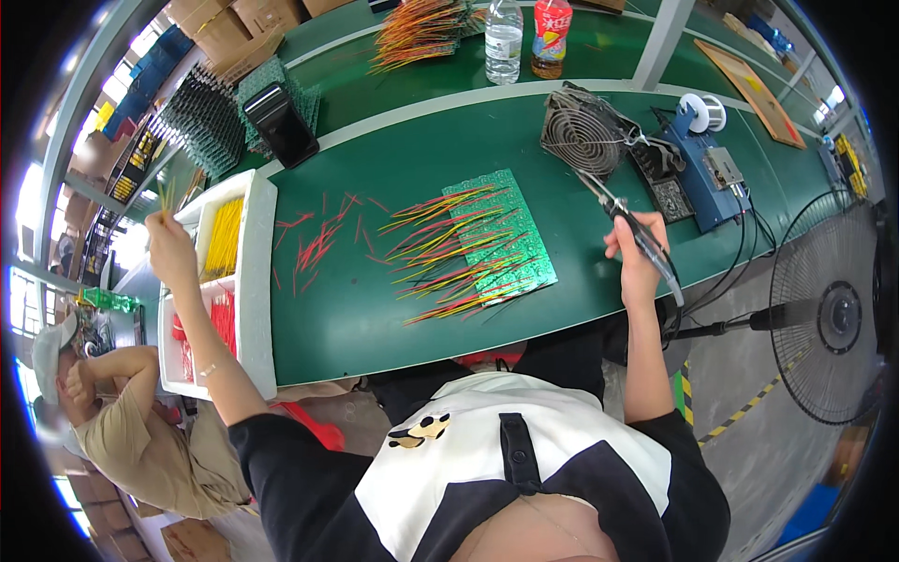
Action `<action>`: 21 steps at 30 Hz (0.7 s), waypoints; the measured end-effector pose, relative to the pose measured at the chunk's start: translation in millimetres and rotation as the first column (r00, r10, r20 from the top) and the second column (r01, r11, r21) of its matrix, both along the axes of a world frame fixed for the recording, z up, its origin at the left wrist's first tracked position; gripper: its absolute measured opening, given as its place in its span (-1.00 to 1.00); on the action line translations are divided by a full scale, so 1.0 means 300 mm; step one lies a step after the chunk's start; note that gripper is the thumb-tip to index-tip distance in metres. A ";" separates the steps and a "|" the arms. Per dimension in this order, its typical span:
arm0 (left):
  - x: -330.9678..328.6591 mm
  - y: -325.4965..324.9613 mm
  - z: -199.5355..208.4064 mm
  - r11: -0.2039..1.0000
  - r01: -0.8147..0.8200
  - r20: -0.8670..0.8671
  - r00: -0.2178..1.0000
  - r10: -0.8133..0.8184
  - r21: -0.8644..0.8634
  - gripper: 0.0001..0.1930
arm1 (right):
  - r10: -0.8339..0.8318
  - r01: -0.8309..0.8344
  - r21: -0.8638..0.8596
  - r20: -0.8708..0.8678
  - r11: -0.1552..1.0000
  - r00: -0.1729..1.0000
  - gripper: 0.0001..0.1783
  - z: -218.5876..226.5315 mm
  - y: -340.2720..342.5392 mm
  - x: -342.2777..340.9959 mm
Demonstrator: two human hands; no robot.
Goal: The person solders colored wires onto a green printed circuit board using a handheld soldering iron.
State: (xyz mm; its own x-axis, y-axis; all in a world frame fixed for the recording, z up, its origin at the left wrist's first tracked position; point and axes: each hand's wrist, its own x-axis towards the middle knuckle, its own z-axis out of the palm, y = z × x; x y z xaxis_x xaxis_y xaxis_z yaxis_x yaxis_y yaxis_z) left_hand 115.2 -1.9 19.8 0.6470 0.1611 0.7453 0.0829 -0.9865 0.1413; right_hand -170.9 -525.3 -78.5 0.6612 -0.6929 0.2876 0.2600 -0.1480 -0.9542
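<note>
My left hand (172,251) is raised at the far left, beside a white foam box. Its fingers are pinched around a few thin yellow wires (167,199) that stick up. In my right hand (641,255) is a soldering iron (646,242), its tip pointing up and left toward a round-grilled fan. Between my hands a green circuit board panel (510,229) lies on the table, with rows of red, yellow and black wires (440,245) fanning out from its left side. The foam box (259,281) holds yellow wires (223,239) above and red wires (221,328) below.
Loose red wires (323,242) are scattered on the green table (365,328). A small grilled fan (579,136), a blue soldering station (712,183) and a solder spool (704,113) stand back right. A phone (281,125), stacked boards and two bottles are behind. A large fan (836,314) stands right; a person sits left.
</note>
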 end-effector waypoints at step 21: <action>-0.408 -1.061 -0.358 0.391 0.844 -0.254 0.313 -0.915 -0.366 -0.94 | -0.002 0.002 0.023 0.024 1.000 1.000 -0.81 -0.038 -0.028 0.056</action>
